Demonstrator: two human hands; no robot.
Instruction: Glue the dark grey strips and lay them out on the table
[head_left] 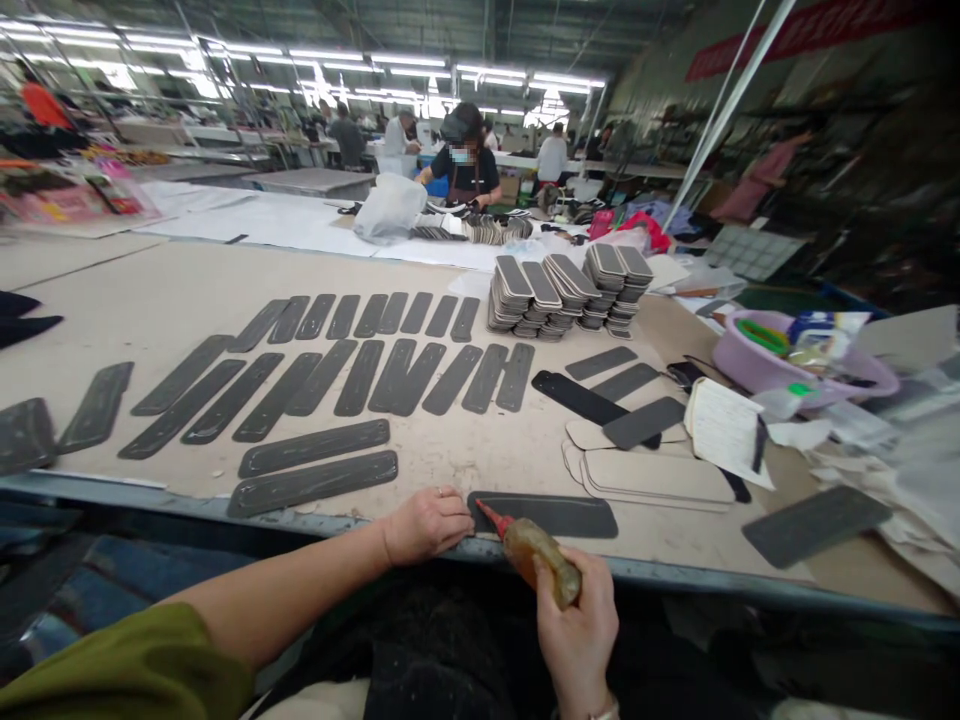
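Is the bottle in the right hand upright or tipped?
Tipped: the bottle lies slanted in the right hand, its red nozzle leading to the left end of the dark strip.

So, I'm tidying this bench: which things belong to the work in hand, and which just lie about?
Belonging, it seems:
Amber squeeze bottle with red nozzle, in the right hand
Dark grey rounded strip under its tip
Glossy grey rounded strips laid in rows

Likely just lying about:
Round lilac plastic basin
White paper sheet
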